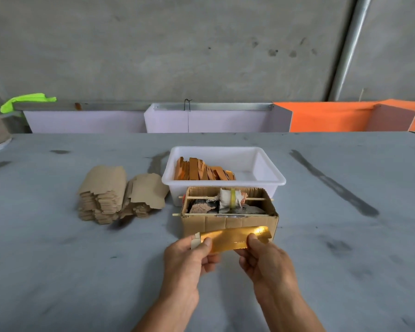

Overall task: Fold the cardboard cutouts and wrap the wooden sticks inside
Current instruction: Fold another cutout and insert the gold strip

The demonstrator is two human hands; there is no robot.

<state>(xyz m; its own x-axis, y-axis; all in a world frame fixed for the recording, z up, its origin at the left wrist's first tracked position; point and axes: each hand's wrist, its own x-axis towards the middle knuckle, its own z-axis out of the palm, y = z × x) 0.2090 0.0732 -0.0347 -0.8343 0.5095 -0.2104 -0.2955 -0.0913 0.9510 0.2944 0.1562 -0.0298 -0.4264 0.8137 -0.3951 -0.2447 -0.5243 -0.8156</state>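
1. In the head view, we held a shiny gold-faced cardboard cutout [233, 238] between both hands, just in front of a small corrugated cardboard box [228, 224] on the grey, scuffed counter [58, 259].
2. Our left hand [189, 257] pinched the cutout's left end, thumb on top and fingers [211, 259] curled beneath; our right hand [266, 259] pinched the right part the same way.
3. The cutout was a flat, glossy strip, slightly bowed, with a pale tab at its left end.
4. The open-topped box had two thin wooden sticks [225, 198] laid across it, one carrying a white cloth-wrapped roll [230, 200].
5. Behind it, a white plastic tub [261, 168] held a leaning row of orange wrapped pieces [201, 171].
6. To the left lay a stack of plain brown cardboard cutouts [110, 195], matte, with notched edges.
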